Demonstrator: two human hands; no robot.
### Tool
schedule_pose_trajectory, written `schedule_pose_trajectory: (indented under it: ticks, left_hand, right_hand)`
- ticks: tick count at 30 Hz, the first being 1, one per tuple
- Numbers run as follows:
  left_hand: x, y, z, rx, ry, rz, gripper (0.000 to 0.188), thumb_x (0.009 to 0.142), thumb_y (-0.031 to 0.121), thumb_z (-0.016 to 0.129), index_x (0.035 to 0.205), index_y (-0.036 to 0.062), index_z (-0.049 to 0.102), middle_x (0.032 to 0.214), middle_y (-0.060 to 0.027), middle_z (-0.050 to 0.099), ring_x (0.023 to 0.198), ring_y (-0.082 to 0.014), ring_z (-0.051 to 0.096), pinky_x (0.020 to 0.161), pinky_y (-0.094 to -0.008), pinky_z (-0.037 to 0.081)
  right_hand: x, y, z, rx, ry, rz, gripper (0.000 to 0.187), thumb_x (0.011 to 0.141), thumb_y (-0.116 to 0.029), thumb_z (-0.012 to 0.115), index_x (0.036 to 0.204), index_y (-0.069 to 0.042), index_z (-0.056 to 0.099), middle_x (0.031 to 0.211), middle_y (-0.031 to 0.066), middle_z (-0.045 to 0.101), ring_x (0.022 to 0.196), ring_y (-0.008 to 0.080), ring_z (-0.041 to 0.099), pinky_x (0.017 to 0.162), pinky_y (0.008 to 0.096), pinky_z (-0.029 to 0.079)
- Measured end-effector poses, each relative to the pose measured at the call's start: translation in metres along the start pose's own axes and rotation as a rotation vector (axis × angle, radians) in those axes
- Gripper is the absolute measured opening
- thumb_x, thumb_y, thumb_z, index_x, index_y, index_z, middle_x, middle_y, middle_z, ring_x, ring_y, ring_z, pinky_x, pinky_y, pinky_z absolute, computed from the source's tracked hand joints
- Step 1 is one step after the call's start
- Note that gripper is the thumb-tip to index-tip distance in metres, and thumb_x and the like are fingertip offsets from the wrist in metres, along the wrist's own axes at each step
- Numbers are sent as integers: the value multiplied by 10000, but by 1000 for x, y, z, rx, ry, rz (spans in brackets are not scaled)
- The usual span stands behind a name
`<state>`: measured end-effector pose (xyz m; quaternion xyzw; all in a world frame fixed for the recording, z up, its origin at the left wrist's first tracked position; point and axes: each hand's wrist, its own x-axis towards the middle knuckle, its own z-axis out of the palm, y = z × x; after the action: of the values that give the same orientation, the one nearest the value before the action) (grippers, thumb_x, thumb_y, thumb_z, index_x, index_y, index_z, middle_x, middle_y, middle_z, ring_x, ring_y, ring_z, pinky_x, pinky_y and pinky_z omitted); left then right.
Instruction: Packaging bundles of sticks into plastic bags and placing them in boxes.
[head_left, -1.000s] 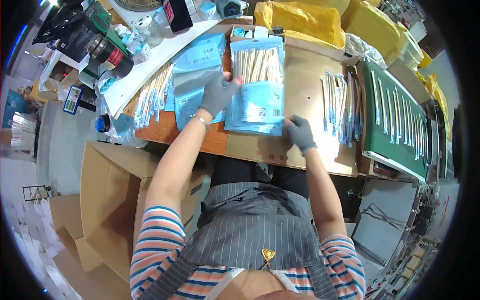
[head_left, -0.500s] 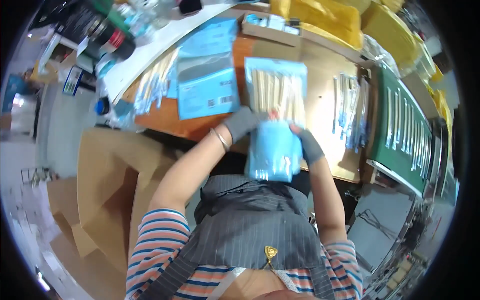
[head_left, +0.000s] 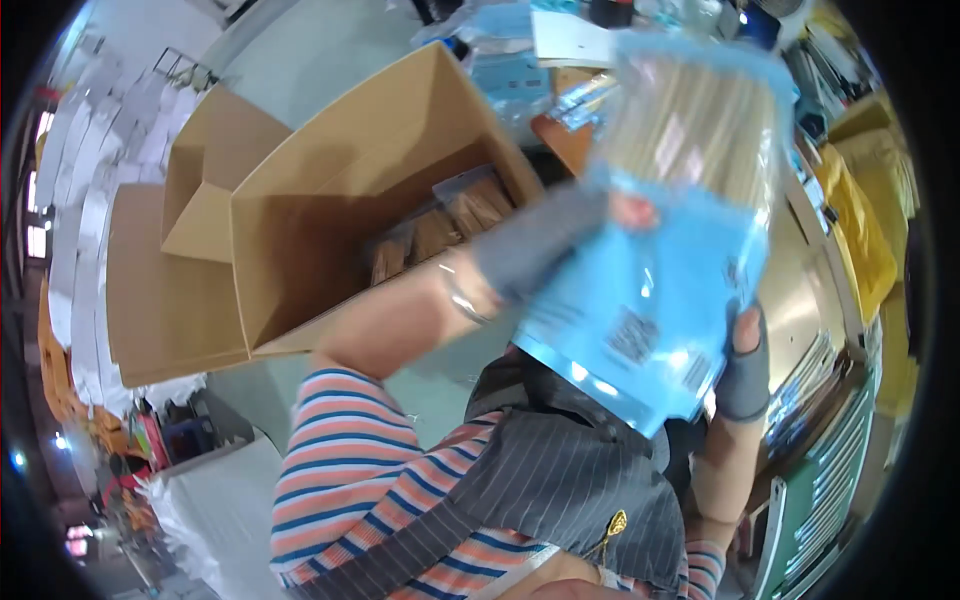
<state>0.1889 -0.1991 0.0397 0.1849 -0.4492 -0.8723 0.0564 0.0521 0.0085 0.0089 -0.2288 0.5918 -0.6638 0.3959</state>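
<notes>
Between my hands is a blue plastic bag with a clear window, full of pale wooden sticks. It is held up close, tilted to the right at its top. My left hand, in a grey fingerless glove, grips the bag's left side, its thumb on the front. My right hand, gloved the same way, holds the lower right edge with the thumb pressed on the front. The other fingers of both hands are behind the bag. Left of my left forearm stands an open cardboard box, with several packs of brown sticks inside.
Another cardboard box adjoins the open one at left. The wooden worktable lies beyond the bag at right, with wrapped sticks on it. A green tray of sticks is at lower right. Yellow bags hang at far right.
My view has swung left, so the open box is now in the middle left. Both hands still hold the bag, which has come up closer and tilted.
</notes>
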Motion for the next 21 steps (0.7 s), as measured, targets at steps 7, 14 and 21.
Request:
schedule_pose_trajectory:
  ticks: [7, 14, 21]
  left_hand:
    - [-119, 71, -165, -227, 390, 37, 561, 840, 307, 608, 1286, -3, 469, 1104, -131, 625, 965, -230, 631, 866, -348, 521]
    - [-145, -28, -318, -214, 830, -450, 378, 821, 257, 599, 1105, 9, 561, 982, -135, 659, 817, -260, 664, 789, -361, 551]
    - [-103, -117, -418, -29, 814, -624, 473, 835, 361, 613, 1145, 8, 554, 1059, -172, 638, 949, -255, 642, 878, -378, 503]
  right_hand:
    - [47, -31, 53, -272, -207, -15, 847, 793, -455, 646, 1404, 34, 322, 1045, 88, 558, 821, 140, 541, 768, 262, 435]
    - [35, 16, -12, -376, 110, 172, 632, 923, -391, 528, 1398, -10, 358, 1036, 75, 575, 787, 87, 563, 683, 221, 481]
    - [33, 28, -13, -398, 186, 253, 598, 930, -347, 540, 1394, -13, 361, 1026, 74, 575, 793, 89, 565, 672, 223, 489]
